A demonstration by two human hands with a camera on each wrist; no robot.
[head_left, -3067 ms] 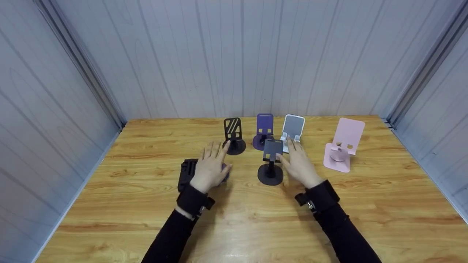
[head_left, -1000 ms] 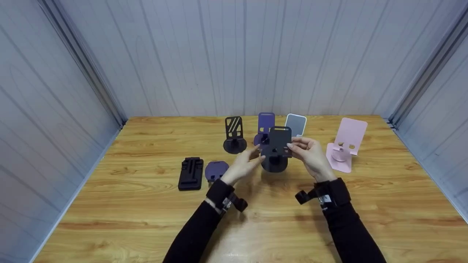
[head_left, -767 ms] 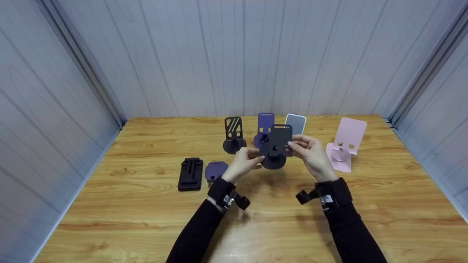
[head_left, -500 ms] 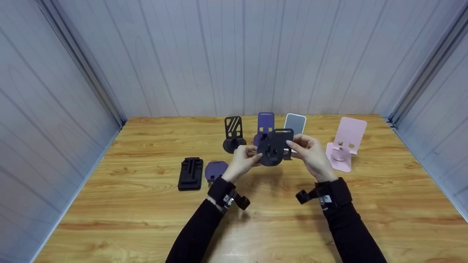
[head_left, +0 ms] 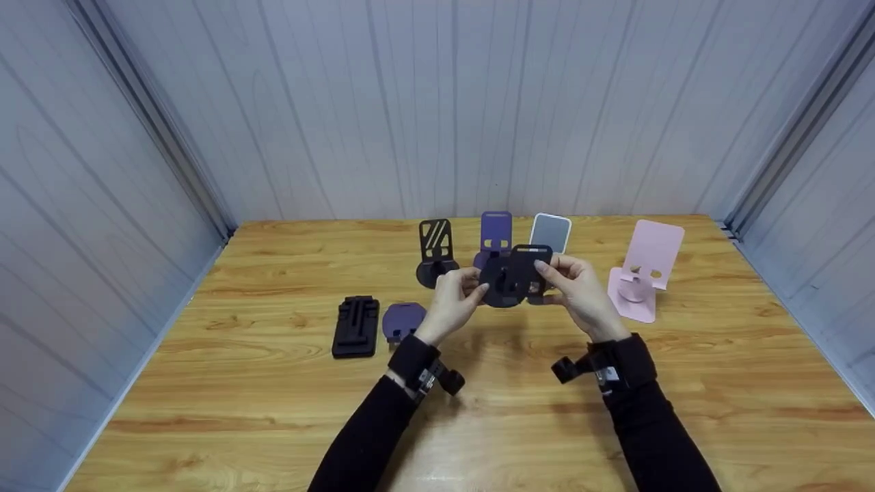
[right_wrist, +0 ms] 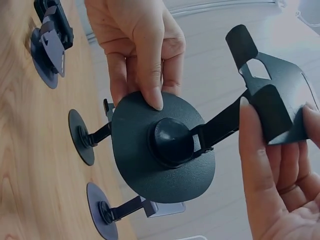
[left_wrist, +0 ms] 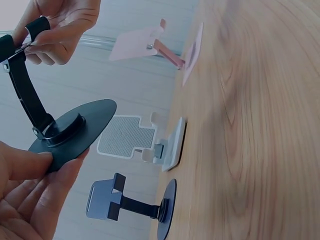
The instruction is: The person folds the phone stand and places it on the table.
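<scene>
A dark phone stand point(head_left: 499, 290) is held up off the table between both hands. The left hand point(head_left: 450, 304) pinches the edge of its round base point(right_wrist: 132, 145), thumb on the upper face and fingers underneath. The right hand point(head_left: 582, 292) grips the phone plate point(right_wrist: 280, 80) by its lower end, near the two bent hooks. In the right wrist view, a hinged arm point(right_wrist: 220, 125) slants between base and plate. Behind it in the head view stand a purple phone stand point(head_left: 496, 229) and a white-rimmed grey one point(head_left: 551, 232), both partly covered.
A black stand with slanted slots point(head_left: 436, 239) stands at the back, a pink stand point(head_left: 653, 249) at the right. A folded black stand point(head_left: 355, 326) and a folded purple stand point(head_left: 403, 320) lie left of the left forearm. Pale panels point(head_left: 410, 102) wall the wooden table point(head_left: 260, 410).
Both hands, spread over the table at first, have taken hold of the dark stand and lifted it. Its plate has since tipped back and turned relative to the base.
</scene>
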